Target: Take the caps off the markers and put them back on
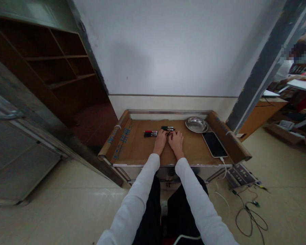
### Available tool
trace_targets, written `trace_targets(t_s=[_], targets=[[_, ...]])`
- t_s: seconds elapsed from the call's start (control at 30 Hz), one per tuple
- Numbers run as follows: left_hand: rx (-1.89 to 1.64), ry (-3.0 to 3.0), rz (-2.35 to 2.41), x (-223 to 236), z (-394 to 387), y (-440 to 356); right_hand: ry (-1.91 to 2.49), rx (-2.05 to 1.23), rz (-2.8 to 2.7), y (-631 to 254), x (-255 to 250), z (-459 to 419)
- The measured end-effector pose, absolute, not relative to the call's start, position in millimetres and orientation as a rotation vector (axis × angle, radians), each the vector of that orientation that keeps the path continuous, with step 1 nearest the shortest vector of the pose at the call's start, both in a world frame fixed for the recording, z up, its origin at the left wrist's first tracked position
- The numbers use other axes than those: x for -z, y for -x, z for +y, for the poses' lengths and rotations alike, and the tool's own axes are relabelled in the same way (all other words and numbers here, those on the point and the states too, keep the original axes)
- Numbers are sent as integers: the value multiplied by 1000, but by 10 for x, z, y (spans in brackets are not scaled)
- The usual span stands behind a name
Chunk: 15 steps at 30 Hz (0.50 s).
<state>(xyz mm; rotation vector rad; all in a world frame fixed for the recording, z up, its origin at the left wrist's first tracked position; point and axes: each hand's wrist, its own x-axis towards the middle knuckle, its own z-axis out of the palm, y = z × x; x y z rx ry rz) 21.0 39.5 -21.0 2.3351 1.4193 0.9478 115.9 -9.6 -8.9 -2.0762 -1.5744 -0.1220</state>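
We had both hands low over the cardboard surface point(140, 148), the left hand point(160, 137) and the right hand point(176, 137) close together with fingers bent down. Something small and dark showed between the fingertips, but we could not tell how far the fingers were closed or whether either hand gripped it. The red marker point(150, 131) and dark markers point(149, 134) lay beside our left hand; black markers point(167, 128) lay just beyond the fingertips, towards the wall. Slim as they were, the markers seemed likely to roll if a knuckle nudged them, and a sideways slip of our left hand could have skewed the row. The metal dish point(197, 126) sat clear of our right hand, nearer the phone point(215, 145), whose white cable point(223, 163) hung over the front edge, where a snagging sleeve might have dragged it
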Motion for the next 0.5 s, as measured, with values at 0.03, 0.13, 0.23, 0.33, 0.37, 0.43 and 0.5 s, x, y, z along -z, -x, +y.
trace_targets(t_s=[0.03, 0.13, 0.23, 0.33, 0.37, 0.43, 0.5], targets=[[-956, -2322, 1404, 213, 386, -198, 2070, 131, -1587, -1155, 92, -97], [-964, -2300, 1381, 211, 356, -174, 2019, 157, -1672, -1151, 111, -96], [-936, -2285, 1451, 197, 325, -172, 1992, 149, -1720, -1170, 142, -85], [-906, -2275, 1549, 185, 301, -180, 1977, 118, -1686, -1193, 177, -63], [-902, -2273, 1568, 183, 297, -183, 1976, 119, -1655, -1199, 190, -56], [-901, -2267, 1584, 183, 296, -186, 1998, 141, -1568, -1207, 219, -44], [-903, -2261, 1583, 187, 302, -186, 2022, 170, -1499, -1215, 252, -34]])
